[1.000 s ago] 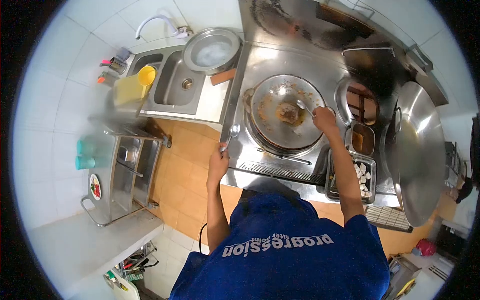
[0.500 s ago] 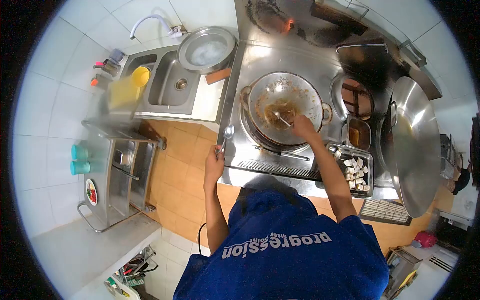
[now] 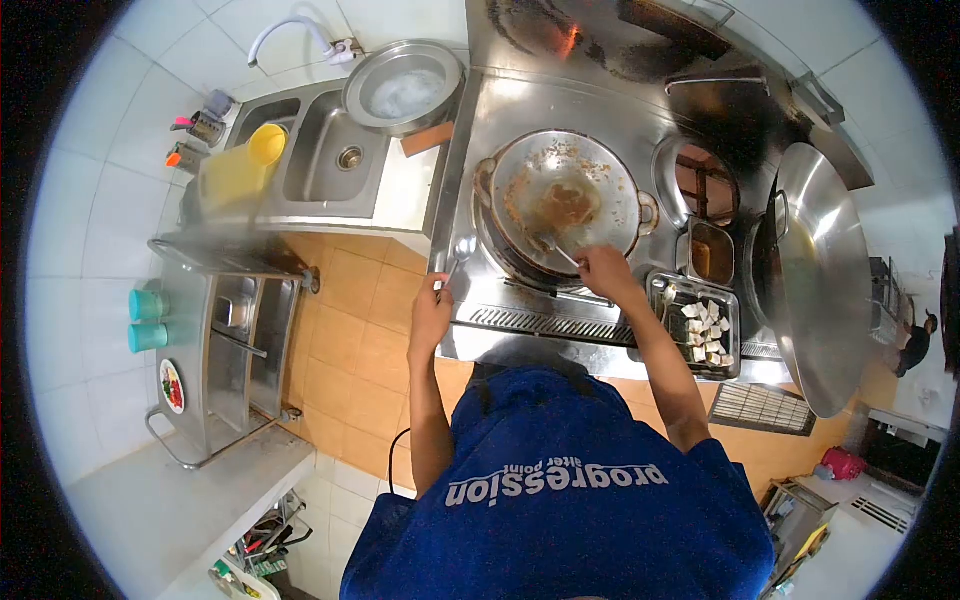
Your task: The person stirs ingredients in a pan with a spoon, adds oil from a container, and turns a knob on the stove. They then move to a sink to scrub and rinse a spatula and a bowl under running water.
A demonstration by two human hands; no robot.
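A wide wok [image 3: 622, 165] with two side handles stands on the stove, with brown residue and a little liquid at its bottom. My right hand [image 3: 604, 272] is closed around the handle of a metal spoon [image 3: 566, 256], whose head rests low on the wok's near inner side. At the stove's left front edge, my left hand [image 3: 431, 312] grips a second metal spoon [image 3: 465, 246], its bowl pointing up and away from me. Right of my right forearm lies a metal tray [image 3: 735, 352] with several white cut pieces [image 3: 708, 333] and another spoon [image 3: 669, 293].
A square metal container [image 3: 712, 252] with brown contents sits beside an open burner [image 3: 705, 185]. On the right a very large pan [image 3: 825, 290] leans upright. Leftward are a sink [image 3: 330, 170], a basin of cloudy water [image 3: 405, 90] and a steel trolley [image 3: 205, 340].
My right hand has drawn its spoon from the wok's middle toward me, to the near side. My left hand still holds its spoon at the stove edge. The view has shifted slightly.
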